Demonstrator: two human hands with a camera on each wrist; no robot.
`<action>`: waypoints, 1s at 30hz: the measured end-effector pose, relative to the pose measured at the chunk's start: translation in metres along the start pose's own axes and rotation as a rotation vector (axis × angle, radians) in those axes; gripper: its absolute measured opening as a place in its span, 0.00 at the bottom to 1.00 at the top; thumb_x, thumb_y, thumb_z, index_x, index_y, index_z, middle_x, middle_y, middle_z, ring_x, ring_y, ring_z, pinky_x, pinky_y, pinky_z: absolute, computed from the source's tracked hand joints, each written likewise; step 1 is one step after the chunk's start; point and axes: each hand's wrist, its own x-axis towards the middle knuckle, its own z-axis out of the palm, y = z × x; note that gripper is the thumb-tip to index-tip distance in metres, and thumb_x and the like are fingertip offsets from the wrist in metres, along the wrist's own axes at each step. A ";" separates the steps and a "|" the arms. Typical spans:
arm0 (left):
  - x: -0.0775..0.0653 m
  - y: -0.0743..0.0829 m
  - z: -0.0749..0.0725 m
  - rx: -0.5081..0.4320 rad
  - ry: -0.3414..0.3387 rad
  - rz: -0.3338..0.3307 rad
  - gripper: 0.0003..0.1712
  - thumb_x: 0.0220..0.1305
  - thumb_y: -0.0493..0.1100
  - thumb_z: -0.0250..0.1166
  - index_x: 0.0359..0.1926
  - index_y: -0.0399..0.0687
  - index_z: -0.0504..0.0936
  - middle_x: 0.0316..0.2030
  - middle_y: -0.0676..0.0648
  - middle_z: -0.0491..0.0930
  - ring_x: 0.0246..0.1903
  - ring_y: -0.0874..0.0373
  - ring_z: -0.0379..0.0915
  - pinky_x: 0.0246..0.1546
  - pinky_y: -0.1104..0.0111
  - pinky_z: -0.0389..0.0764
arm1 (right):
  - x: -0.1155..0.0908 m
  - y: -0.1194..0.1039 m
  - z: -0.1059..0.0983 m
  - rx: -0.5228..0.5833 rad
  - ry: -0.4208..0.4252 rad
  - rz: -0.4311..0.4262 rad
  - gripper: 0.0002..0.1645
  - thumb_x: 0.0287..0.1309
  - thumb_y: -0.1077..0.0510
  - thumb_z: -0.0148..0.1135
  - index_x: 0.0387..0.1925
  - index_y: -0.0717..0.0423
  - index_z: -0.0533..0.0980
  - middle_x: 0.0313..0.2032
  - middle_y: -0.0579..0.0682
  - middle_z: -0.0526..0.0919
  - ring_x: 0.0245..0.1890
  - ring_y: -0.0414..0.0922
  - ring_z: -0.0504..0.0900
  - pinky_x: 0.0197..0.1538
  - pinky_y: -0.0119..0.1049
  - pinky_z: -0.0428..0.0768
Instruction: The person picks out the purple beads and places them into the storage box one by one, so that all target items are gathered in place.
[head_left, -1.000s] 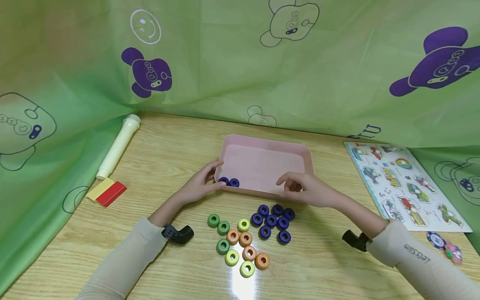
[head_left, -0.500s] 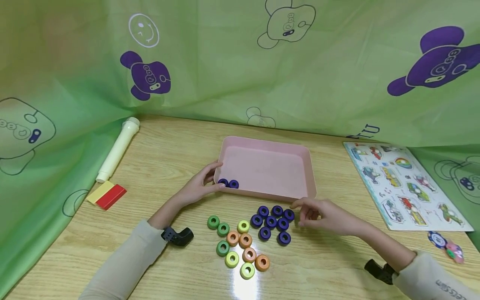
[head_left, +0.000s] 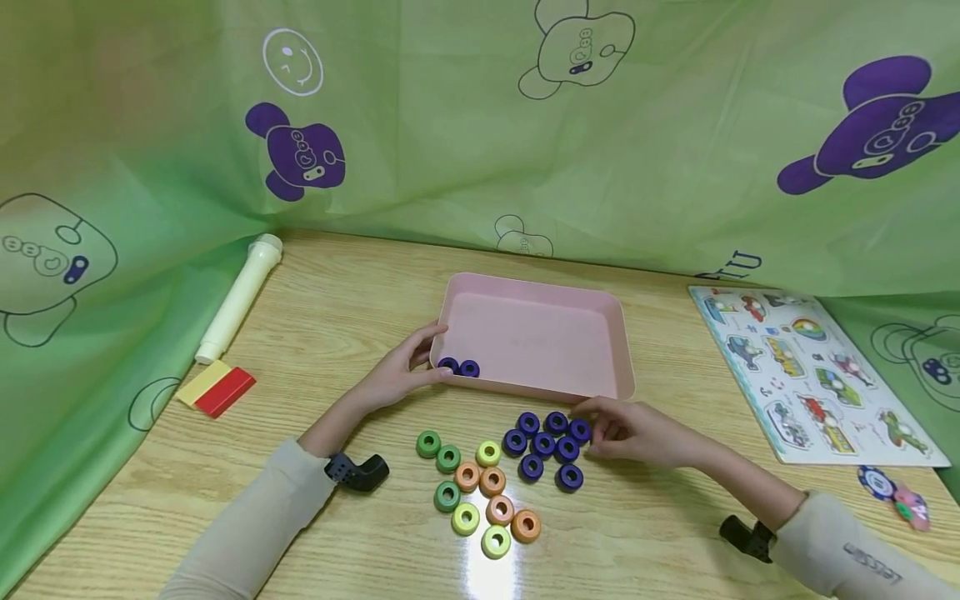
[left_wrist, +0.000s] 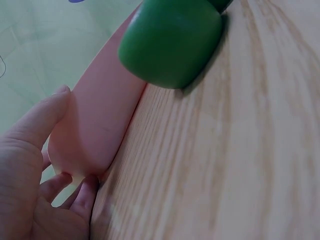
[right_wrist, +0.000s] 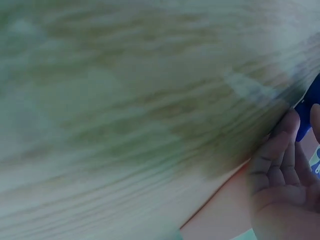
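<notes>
Pale wood-grain surface [head_left: 337, 283] runs back to a green cloth backdrop [head_left: 427, 125] printed with bear heads. The left hand [head_left: 393, 375] grips the near-left corner of a shallow pink rectangular tray [head_left: 528, 333], thumb on the near rim; the right hand [head_left: 637, 429], fingers curled, pinches the rightmost small purple ring [head_left: 573, 437] outside the tray. Two purple rings inside it [head_left: 475, 373] show only in the head view. Green rings [head_left: 427, 454], yellow rings [head_left: 496, 552] and orange rings [head_left: 527, 536] lie between the forearms. In the left wrist view, fingertips [left_wrist: 89, 187] touch the tray's outer wall, partly hidden behind a green ring.
</notes>
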 end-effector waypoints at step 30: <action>-0.001 0.001 -0.001 0.027 -0.006 -0.004 0.35 0.54 0.35 0.58 0.61 0.38 0.52 0.61 0.36 0.44 0.57 0.44 0.49 0.55 0.58 0.54 | 0.019 -0.057 -0.017 -0.132 0.047 0.004 0.16 0.46 0.63 0.61 0.40 0.55 0.69 0.24 0.46 0.74 0.23 0.40 0.72 0.23 0.31 0.73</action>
